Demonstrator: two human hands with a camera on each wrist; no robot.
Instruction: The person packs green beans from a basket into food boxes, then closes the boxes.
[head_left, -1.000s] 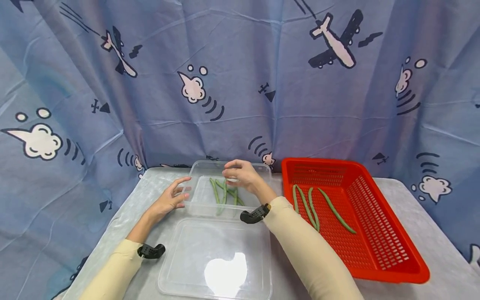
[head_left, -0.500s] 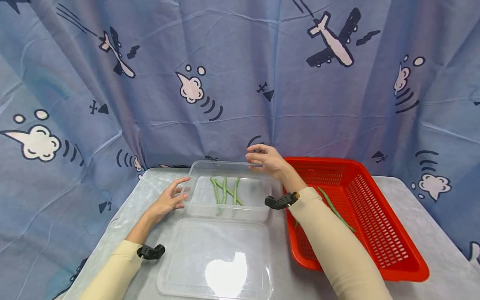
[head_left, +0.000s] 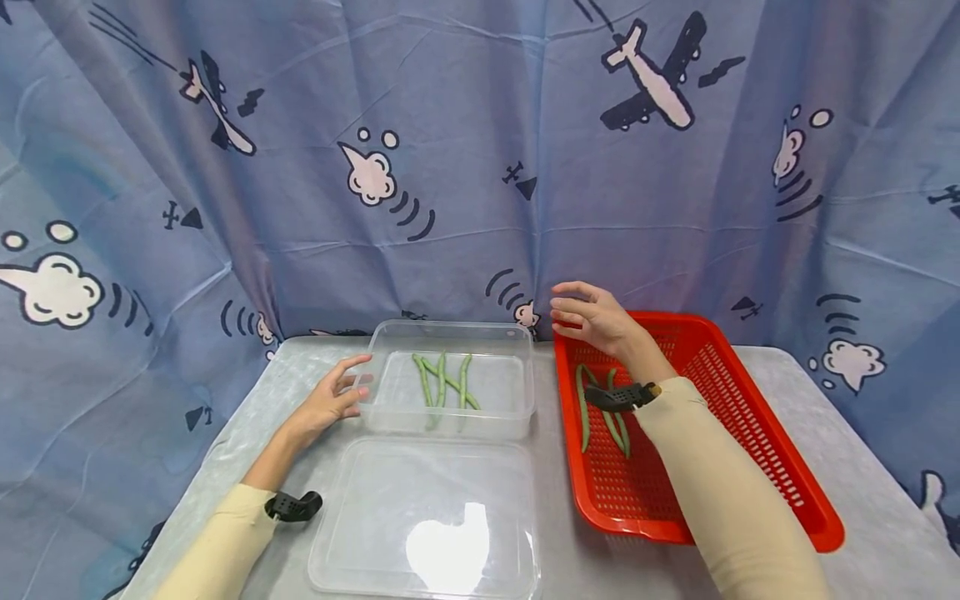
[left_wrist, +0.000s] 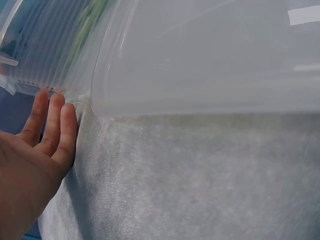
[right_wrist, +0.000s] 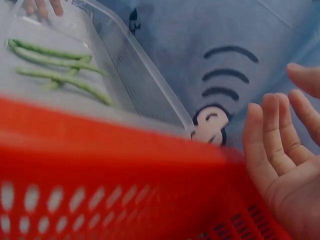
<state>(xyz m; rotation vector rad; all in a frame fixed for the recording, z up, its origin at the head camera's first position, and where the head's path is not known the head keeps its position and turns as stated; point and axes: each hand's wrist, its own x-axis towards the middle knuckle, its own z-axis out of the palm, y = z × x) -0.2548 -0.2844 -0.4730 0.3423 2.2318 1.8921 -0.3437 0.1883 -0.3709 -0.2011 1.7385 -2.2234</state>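
At the left wall of a clear plastic container [head_left: 517,421] my left hand [head_left: 328,402] rests its fingertips, fingers loosely bent; the left wrist view shows the same hand [left_wrist: 42,145] right at the wall. Several green beans [head_left: 442,379] lie crossed on the container's floor. My right hand [head_left: 596,321] hovers over the back left corner of a red plastic basket [head_left: 750,433], holding nothing. In the right wrist view its fingers [right_wrist: 272,130] are spread, the palm bare. More green beans [head_left: 583,408] lie in the basket's left part, some hidden under the right wrist.
A clear flat lid [head_left: 423,517] lies on the grey-covered table [head_left: 285,550], in front of the container. Behind the table hangs a blue patterned curtain [head_left: 450,167]. Black wrist cameras are strapped to both forearms.
My right hand has moved right, from above the clear container to above the red basket. My left hand keeps its place at the container. The head view has shifted slightly.
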